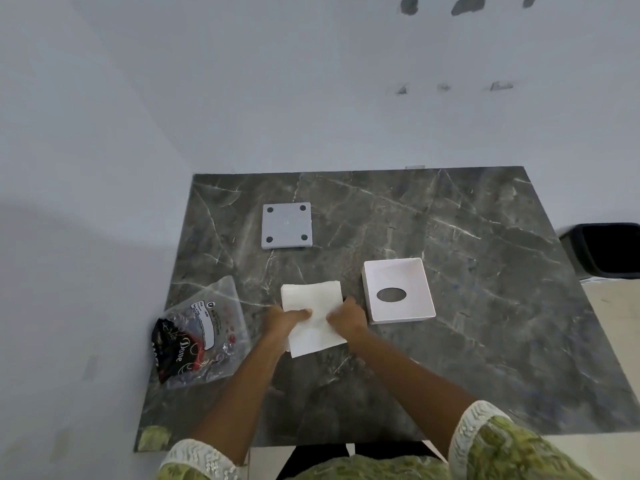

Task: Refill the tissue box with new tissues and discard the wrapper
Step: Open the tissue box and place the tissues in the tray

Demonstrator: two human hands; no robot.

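Two hands work at the near middle of the bench (450, 237); the left hand (284, 318) and the right hand (346, 317) each close on a side of the stack of tissues (311, 306), thumbs on top and fingers curled at the edges, which looks like a way of squaring the loose sheets so they go in as one block; whether the stack is lifted or lies on the stone I cannot tell. Just to the right of the tissues lies the tissue box (398, 292), turned upside down with its oval slot facing the bench and its open underside upward, probably so the stack can be dropped straight in; its base plate (286, 226), grey with four dark feet at the corners, lies apart toward the far side, out of the way until the box is closed. The emptied wrapper (201, 330), clear plastic with a dark printed end, lies crumpled at the left edge, not yet thrown away; a black bin (609, 251) stands on the floor off the right side, a likely place for it. Dark grey marble with pale veins makes up the surface; it fits into a corner of plain pale walls, marked with a few dark patches higher up; light floor tiles show at the right.
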